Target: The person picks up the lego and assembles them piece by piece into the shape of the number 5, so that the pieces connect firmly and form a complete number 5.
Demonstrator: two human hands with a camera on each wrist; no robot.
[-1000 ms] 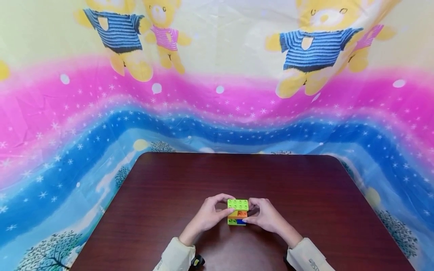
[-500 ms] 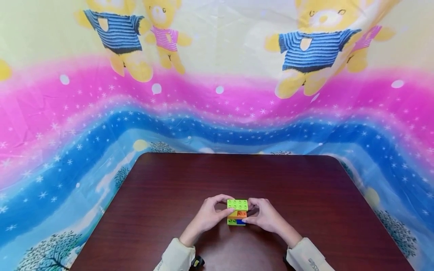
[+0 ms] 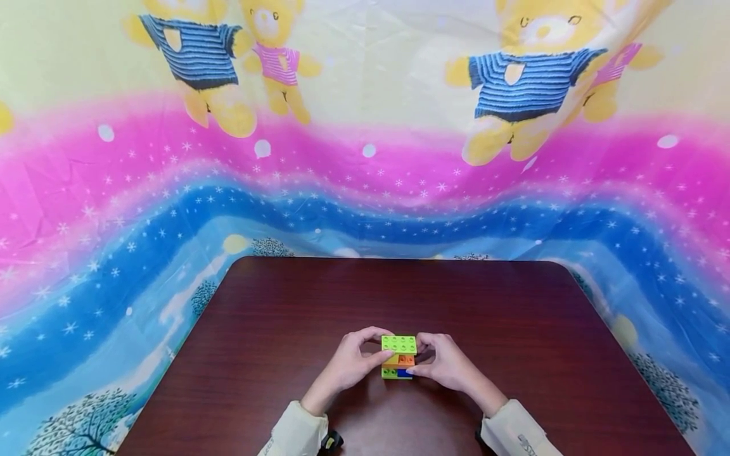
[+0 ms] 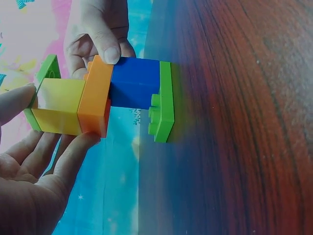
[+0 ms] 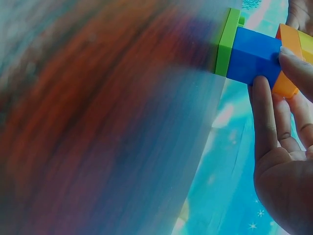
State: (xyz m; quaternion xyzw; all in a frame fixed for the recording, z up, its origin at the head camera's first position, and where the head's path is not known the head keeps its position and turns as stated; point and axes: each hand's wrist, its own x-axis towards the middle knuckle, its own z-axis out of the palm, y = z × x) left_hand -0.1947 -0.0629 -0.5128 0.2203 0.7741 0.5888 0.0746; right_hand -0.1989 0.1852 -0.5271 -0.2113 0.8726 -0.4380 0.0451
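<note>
Between my hands is an upright stack of toy building blocks. A flat green block (image 3: pixel 398 344) tops it, above a yellow block (image 4: pixel 58 105), a thin orange block (image 4: pixel 96 95), a blue block (image 4: pixel 137 81) and a flat green base block (image 4: pixel 167 103). My left hand (image 3: pixel 355 362) grips the upper part from the left, its fingers about the yellow, orange and top green blocks. From the right, my right hand (image 3: pixel 447 364) holds the stack with its thumb by the blue and orange blocks. Whether the base touches the table cannot be told.
The dark wooden table (image 3: pixel 319 291) spreads around the hands. Behind it hangs a printed cloth (image 3: pixel 365 183) with bears and snowflakes. Pale sleeves (image 3: pixel 299 427) and dark wrist straps (image 3: pixel 331 440) sit near the table's front.
Both hands keep the same hold on the block stack. Only a very slight shift of the view is visible.
</note>
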